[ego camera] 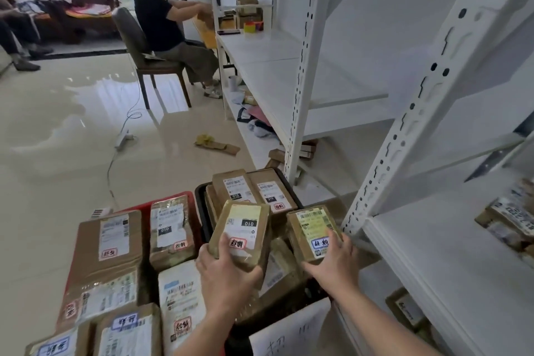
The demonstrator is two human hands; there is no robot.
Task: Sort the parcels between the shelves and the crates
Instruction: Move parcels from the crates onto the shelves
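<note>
My left hand [228, 274] grips one parcel [241, 235], my right hand [332, 260] another [313, 233]; either could slip into the black crate [202, 211].

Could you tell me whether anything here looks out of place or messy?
Yes: crumpled yellow wrapping and cardboard scraps lie loose on the tiled floor, and bags and packaging spill beneath the white shelving, away from the crates.
</note>
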